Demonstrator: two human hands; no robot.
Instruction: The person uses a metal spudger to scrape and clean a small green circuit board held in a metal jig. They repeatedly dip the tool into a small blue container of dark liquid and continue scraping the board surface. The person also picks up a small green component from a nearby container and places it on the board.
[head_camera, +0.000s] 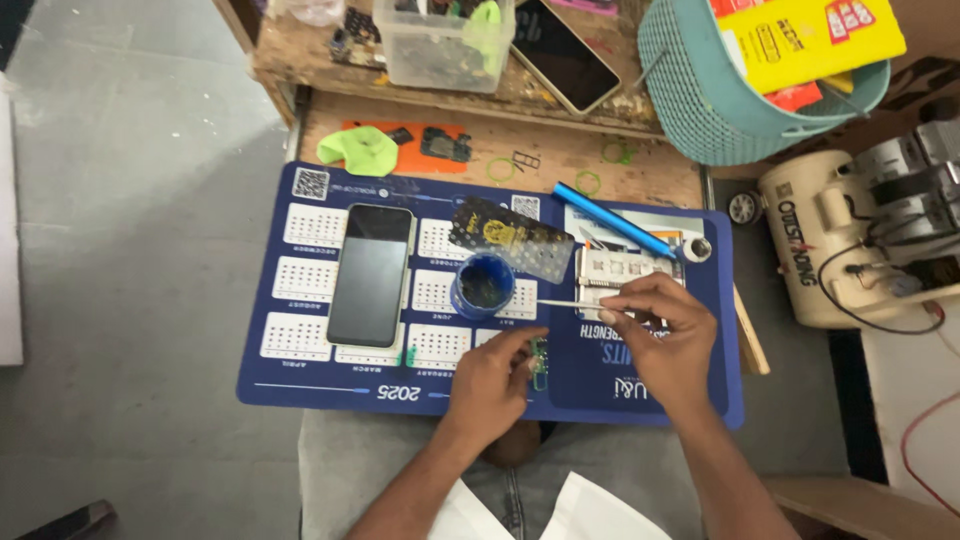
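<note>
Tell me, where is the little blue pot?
In the head view, the little blue pot sits mid-mat on the blue mat, right of the black phone, just beyond the left hand.

Off to the side of your work you have: a dark phone (371, 274) lying flat, left of centre; a blue pen (612, 219) angled at upper centre; a teal basket (720, 105) at upper right; a clear plastic box (440, 45) along the top; a cream machine (815, 235) at right.
</note>
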